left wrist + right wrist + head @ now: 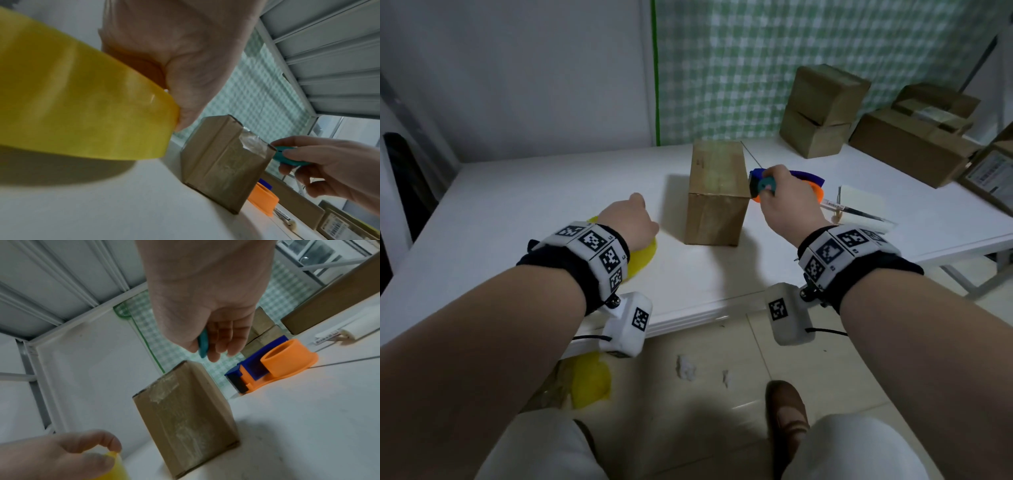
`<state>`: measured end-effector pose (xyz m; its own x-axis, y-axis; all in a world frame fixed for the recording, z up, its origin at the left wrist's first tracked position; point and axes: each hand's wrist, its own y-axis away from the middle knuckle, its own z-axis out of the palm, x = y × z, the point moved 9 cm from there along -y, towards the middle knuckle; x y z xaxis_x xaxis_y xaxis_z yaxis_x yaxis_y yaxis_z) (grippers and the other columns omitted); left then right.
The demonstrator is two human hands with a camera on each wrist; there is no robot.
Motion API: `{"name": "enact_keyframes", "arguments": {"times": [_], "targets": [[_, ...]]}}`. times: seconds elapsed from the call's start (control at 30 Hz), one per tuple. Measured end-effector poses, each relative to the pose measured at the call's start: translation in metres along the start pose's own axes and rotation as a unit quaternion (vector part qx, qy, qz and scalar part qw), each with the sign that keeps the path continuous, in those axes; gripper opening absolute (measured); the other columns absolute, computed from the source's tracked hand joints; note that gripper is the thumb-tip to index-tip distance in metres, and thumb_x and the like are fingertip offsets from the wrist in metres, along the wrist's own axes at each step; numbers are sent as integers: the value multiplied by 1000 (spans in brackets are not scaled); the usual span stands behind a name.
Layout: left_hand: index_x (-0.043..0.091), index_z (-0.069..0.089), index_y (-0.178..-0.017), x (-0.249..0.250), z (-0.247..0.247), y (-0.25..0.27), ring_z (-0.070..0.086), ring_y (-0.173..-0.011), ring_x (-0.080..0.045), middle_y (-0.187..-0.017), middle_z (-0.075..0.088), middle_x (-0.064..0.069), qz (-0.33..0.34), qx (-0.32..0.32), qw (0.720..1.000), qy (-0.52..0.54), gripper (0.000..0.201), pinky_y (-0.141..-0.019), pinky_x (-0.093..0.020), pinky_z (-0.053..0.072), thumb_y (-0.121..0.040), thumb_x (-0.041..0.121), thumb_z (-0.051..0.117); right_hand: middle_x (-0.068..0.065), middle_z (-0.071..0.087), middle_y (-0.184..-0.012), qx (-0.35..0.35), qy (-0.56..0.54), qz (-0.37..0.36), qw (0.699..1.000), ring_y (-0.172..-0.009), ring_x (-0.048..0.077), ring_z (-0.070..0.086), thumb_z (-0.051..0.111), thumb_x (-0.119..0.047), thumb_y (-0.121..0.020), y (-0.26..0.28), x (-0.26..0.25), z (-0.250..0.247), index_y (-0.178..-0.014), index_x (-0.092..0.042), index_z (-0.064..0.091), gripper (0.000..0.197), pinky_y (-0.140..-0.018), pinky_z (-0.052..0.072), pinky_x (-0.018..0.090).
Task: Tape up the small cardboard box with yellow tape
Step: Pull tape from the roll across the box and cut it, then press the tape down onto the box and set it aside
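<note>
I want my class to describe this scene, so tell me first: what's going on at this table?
A person stands at a white table with a small cardboard box upright in front of them. The left hand grips a roll of yellow tape low beside the box. The right hand pinches a small teal tool near the box's top corner. An orange and blue tape dispenser lies behind it. No yellow tape shows on the box yet.

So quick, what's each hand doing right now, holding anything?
Left hand: grips the yellow tape roll, thumb inside its core.
Right hand: pinches a small teal cutter beside the cardboard box.
</note>
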<state>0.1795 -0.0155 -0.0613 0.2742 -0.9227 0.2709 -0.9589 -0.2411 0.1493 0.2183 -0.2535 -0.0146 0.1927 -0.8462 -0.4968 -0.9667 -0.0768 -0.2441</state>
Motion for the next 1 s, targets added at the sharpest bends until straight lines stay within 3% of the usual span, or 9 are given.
{"name": "enact_keyframes", "arguments": {"times": [0.27,0.37,0.43,0.53,0.6,0.73,0.87,0.93,1.0], "targets": [[6,39,-125,7,20,-10,55,-105,-32,-118,58,-15,13,-17,999,-28,49,-71,-34,40,-86,30,57,22,62,-108,-67,-5,40,997,-99,37,57,44,-8,-90,0,8,23,-123,-5,45,33,-69,38,31],[9,43,-123,12,5,-12,56,-103,-32,-114,59,-13,33,18,998,-42,48,-72,-34,41,-83,31,59,18,63,-114,-99,29,37,994,-103,35,58,48,-14,-91,-2,15,36,-120,-8,52,30,-72,37,27],[15,43,-128,23,-6,-11,55,-102,-31,-117,57,-12,61,41,997,20,53,-73,-33,41,-80,29,62,16,61,-120,-154,60,42,985,-106,33,59,49,-19,-92,2,21,50,-122,-12,55,31,-78,42,29],[25,32,-143,51,-6,-3,52,-97,-22,-112,52,-8,127,-8,974,188,75,-69,-27,41,-77,23,69,12,55,-131,-233,92,52,967,-120,29,50,50,-19,-92,11,28,68,-130,-15,50,39,-93,42,32],[27,27,-146,66,-4,1,52,-111,-20,-126,53,-5,158,-29,956,247,79,-82,-25,43,-79,23,69,10,53,-135,-254,83,56,962,-124,28,47,52,-18,-90,13,27,72,-136,-15,44,46,-97,40,32],[24,34,-144,75,-2,1,50,-122,-18,-141,48,1,179,-15,956,233,63,-95,-24,38,-87,38,58,4,57,-130,-203,-71,44,976,-117,23,54,60,-13,-81,5,13,57,-137,-18,42,59,-81,43,27],[23,52,-130,66,-16,2,54,-103,-18,-116,59,2,158,71,956,236,49,-79,-23,37,-88,48,52,-1,51,-139,-136,-233,63,961,-117,21,56,64,-46,-77,3,8,40,-142,-30,35,72,-97,48,38],[22,55,-122,64,-19,9,50,-86,-14,-93,53,6,159,97,954,235,49,-63,-21,35,-84,52,56,-1,49,-140,-118,-217,58,967,-117,23,56,56,-57,-80,5,7,37,-140,-38,37,65,-100,47,43],[24,52,-127,65,-15,15,51,-86,-12,-98,58,5,171,103,958,205,59,-64,-18,37,-79,59,58,-1,50,-141,-121,-177,17,976,-118,22,54,49,-58,-86,9,-1,40,-139,-39,39,57,-99,48,42]]}}
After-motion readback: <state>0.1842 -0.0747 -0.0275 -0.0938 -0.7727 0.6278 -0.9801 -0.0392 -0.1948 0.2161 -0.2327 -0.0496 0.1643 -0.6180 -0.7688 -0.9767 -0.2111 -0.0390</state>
